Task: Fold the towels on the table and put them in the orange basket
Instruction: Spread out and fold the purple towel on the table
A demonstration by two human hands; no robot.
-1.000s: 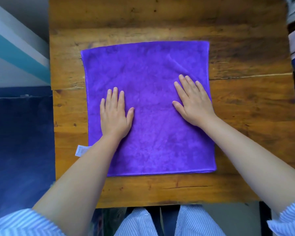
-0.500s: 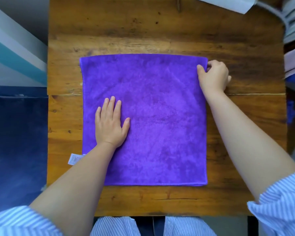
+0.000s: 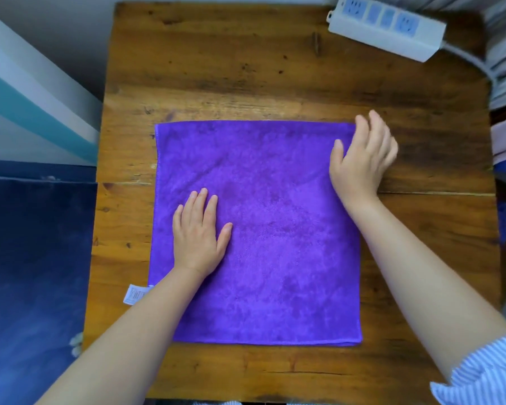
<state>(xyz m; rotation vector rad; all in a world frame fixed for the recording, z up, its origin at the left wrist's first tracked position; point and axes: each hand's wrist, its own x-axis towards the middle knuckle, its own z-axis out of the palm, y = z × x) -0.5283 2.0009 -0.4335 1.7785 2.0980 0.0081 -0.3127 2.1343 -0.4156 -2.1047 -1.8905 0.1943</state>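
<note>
While the purple towel (image 3: 263, 229) lies spread flat and unfolded on the wooden table (image 3: 246, 68), the left hand (image 3: 197, 236) presses down on its left half, palm flat, fingers straight. The right hand (image 3: 362, 157) sits at the far right corner, fingers loosely bent over the edge; blur hides whether it pinches the cloth. A white power strip (image 3: 387, 27) lies on the table's far right corner.

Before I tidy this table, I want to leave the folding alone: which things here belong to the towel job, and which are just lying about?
Belongs to the job:
- purple towel, spread flat on the wooden table
- left hand, flat on the towel
- right hand, at the towel's far right corner

Just lying about:
- white power strip with its cable, at the far right corner of the table
</note>
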